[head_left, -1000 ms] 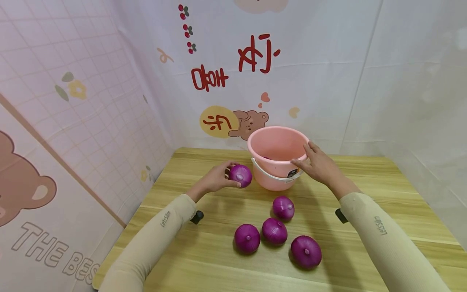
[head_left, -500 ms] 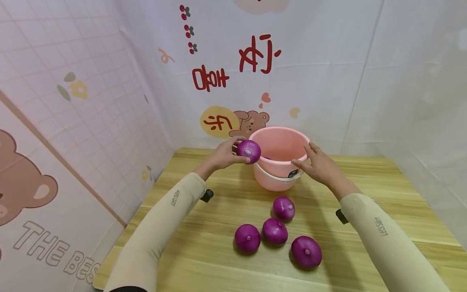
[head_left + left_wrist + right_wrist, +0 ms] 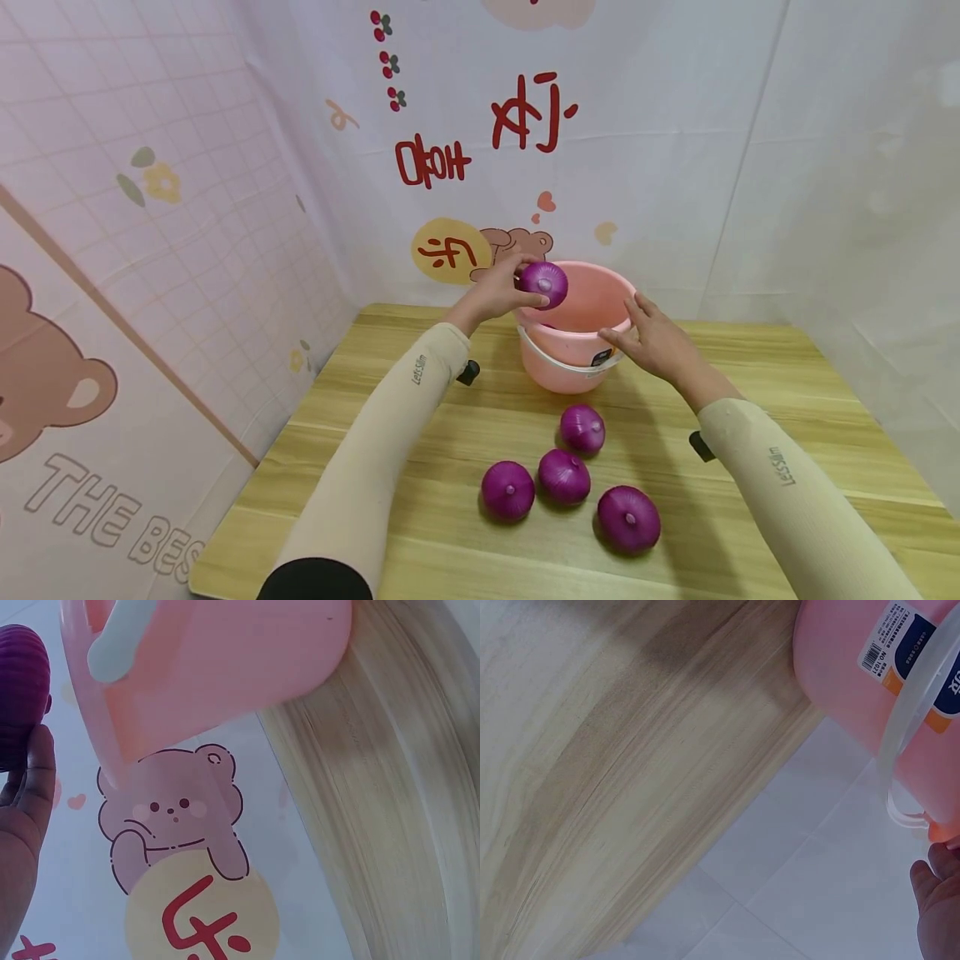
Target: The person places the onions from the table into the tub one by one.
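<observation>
Your left hand [image 3: 495, 292] has its grip clamped on a glossy purple, squat round onion [image 3: 543, 285], thumb on the near side and fingers behind. You hold that onion above the left part of the mouth of a pale pink, round plastic bucket [image 3: 558, 381]; the left wrist view shows a gap between it and the rim. Your right hand [image 3: 660, 337] has its grip apart, thumb and fingers spread and touching the right side of the bucket's rim. A small purple patch [image 3: 550, 326] shows inside, too hidden to identify. The bucket stands upright on the light wood-grain tabletop [image 3: 420, 517], its white curved handle [image 3: 555, 362] hanging down across the front. Nearer you lie four more glossy purple round onions: one closest to the bucket [image 3: 582, 429], one in the middle [image 3: 565, 477], one to the left [image 3: 508, 491] and one to the right [image 3: 629, 519].
</observation>
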`<state>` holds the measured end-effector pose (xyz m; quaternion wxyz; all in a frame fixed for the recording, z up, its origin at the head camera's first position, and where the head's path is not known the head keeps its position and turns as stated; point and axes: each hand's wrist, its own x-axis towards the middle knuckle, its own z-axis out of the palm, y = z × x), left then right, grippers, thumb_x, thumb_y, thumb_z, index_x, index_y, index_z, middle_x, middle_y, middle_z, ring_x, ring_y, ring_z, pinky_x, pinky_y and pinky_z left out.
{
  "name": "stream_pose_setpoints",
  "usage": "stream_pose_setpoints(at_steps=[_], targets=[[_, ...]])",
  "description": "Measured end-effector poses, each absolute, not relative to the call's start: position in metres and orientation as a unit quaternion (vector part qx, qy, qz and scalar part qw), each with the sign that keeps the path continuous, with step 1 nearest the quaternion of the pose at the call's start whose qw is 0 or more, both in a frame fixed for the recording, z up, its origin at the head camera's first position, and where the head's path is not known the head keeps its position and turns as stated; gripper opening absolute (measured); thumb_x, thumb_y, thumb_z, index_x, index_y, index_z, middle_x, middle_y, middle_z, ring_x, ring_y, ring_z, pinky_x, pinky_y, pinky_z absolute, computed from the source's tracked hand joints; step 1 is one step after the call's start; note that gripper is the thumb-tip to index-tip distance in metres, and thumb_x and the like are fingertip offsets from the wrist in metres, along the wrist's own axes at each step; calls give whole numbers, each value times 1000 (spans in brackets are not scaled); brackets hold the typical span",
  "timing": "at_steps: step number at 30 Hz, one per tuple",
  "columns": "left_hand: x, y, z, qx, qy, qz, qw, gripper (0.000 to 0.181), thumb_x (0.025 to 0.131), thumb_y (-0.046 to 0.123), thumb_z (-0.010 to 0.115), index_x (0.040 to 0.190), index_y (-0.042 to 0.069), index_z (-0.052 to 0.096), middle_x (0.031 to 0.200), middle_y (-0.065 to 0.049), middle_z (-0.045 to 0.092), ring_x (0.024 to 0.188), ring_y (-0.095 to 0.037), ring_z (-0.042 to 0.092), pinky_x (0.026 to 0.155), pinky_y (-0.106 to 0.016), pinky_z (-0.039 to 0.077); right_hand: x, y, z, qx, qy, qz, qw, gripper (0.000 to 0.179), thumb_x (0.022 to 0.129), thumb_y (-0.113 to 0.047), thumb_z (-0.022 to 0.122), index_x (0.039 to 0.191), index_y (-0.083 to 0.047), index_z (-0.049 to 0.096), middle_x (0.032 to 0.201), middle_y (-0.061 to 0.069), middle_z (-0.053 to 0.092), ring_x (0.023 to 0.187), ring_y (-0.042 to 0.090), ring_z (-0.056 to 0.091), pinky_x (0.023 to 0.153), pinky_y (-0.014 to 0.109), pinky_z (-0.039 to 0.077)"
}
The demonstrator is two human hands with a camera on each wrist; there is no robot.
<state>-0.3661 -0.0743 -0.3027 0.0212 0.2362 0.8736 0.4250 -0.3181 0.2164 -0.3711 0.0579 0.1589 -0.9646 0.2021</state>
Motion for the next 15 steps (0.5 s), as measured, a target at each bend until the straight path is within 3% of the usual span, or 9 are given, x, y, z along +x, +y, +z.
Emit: stream_pose_setpoints(at_steps=[4, 15], targets=[[-369, -65, -303, 230, 878, 420, 18, 71, 83, 21, 82, 143, 9, 45, 132, -12, 56, 119, -25, 55, 100, -39, 49, -318, 216, -371, 158, -964, 206, 57, 95, 95, -66, 46, 156, 1, 19, 160, 29, 12, 139, 53, 25, 109, 66, 27], [-370, -56, -302, 214, 884, 415, 19, 71, 89, 23, 75, 150, 12, 39, 143, -11, 47, 127, -25, 51, 99, -33, 49, -317, 216, -370, 161, -964, 205, 59, 94, 96, -64, 47, 155, 5, 21, 159, 30, 12, 140, 53, 24, 110, 64, 26]])
